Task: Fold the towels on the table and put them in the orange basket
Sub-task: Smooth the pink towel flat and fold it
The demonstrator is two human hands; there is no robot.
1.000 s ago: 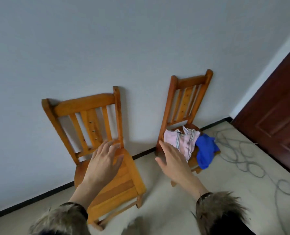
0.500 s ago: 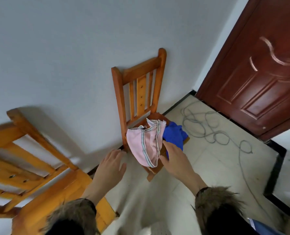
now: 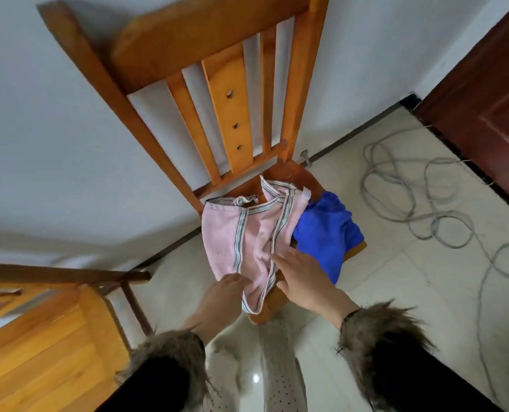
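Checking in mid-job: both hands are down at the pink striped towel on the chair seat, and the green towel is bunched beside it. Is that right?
Not quite. The towel bunched beside the pink striped towel is blue, not green; the head view shows it. The rest holds: the left hand and right hand are both down at the pink towel on the chair seat.

Two bare hands in view, left hand [image 3: 217, 301] and right hand [image 3: 303, 281], no rings, no gloves. Both arms in black sleeves: left sleeve [image 3: 155, 388], right sleeve [image 3: 419, 382]. Each cuff trimmed with shaggy brown-grey fur, left fur cuff [image 3: 170, 346], right fur cuff [image 3: 381, 331]. Thin dark band at right wrist edge, under the fur. Between the arms, light trousers [image 3: 280, 379] with small dark dots, blurred
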